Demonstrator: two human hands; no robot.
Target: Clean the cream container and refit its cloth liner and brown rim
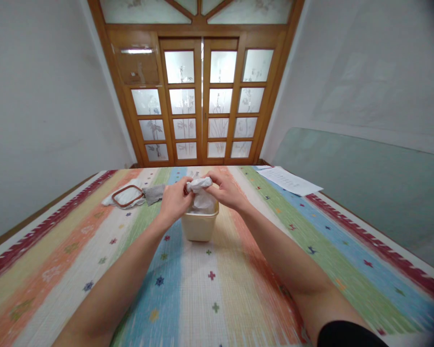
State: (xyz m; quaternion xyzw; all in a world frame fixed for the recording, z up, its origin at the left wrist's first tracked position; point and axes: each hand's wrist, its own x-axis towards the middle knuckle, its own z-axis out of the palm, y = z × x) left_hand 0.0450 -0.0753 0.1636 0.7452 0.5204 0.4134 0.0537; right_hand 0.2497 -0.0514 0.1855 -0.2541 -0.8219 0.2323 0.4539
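Note:
A small cream bin (199, 228) stands on the striped cloth at the middle of the table. Above its opening, a white plastic bag (202, 198) is bunched and twisted at the top, its lower part inside the bin. My left hand (176, 199) pinches the left end of the bunched bag, with fingers closed. My right hand (227, 191) grips the right end between thumb and fingers. Both hands are raised over the rim, close together.
Left of the bin lie a brown rounded frame (127, 196) on white material (110, 201) and a grey cloth (153, 194). Printed papers (291, 181) lie at the back right. Beyond the table are wooden glass-paned doors (202, 101).

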